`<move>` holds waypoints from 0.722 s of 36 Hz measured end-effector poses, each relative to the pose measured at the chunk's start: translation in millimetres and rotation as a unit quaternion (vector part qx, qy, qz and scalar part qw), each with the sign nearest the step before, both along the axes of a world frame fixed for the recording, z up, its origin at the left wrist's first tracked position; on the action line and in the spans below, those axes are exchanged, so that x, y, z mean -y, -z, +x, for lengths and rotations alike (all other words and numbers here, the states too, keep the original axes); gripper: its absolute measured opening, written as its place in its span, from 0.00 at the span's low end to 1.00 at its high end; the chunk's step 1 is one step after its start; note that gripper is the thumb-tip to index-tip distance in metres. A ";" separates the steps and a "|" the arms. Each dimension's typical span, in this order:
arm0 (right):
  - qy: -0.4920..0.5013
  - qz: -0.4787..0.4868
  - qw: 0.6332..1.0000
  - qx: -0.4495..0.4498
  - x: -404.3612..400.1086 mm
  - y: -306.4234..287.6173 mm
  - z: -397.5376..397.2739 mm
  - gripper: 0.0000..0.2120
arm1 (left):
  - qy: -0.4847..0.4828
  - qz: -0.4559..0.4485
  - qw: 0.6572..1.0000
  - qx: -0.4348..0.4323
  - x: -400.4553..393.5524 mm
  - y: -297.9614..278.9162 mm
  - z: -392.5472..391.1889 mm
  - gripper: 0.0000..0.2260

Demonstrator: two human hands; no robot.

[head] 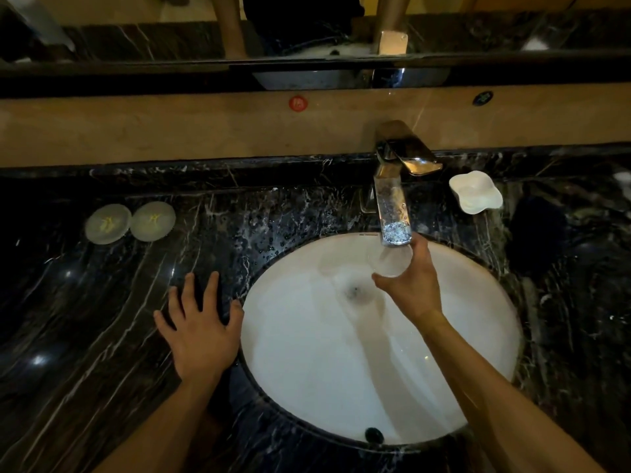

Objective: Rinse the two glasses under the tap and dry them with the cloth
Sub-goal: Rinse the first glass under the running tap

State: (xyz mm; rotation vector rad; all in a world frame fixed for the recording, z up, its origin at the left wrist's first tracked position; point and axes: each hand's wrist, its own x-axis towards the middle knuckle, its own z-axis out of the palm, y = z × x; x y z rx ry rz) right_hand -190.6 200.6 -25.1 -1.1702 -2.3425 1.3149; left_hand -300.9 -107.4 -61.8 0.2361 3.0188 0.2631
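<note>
Clear glass (pixel 390 263) pinched by right hand (pixel 411 288) under tap (pixel 392 203), over sink (pixel 444 336); left hand (pixel 201 331) spread flat on near-left counter (pixel 102 302).

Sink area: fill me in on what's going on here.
A person stands at a white sink set in a dark marble counter. The right hand holds a clear glass tilted up under the tap, with water bubbling inside it. The left hand rests flat on the counter beside the basin. Two round coasters lie at the left, and a white dish sits right of the tap. No second glass or cloth is in view.
</note>
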 end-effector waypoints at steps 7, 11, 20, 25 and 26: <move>-0.109 -0.142 0.979 0.096 -18.2 -1.5 5.4 0.39 | 0.001 0.007 1.000 0.000 -0.6 -1.4 0.4 0.31; -0.121 -0.248 0.961 0.019 -9.6 5.7 5.7 0.39 | -0.002 0.000 1.000 0.006 -0.2 -0.5 -0.3 0.31; 0.002 -0.068 0.995 -0.070 11.6 3.6 -3.2 0.37 | 0.000 0.000 1.000 0.003 0.0 -0.6 -0.1 0.31; -0.010 -0.023 0.999 -0.032 -1.7 7.4 7.4 0.40 | 0.001 -0.001 1.000 0.002 0.1 -0.9 -0.1 0.32; -0.015 -0.037 0.999 -0.028 -4.5 6.9 9.6 0.40 | 0.001 -0.001 1.000 0.002 0.0 -1.0 -0.1 0.32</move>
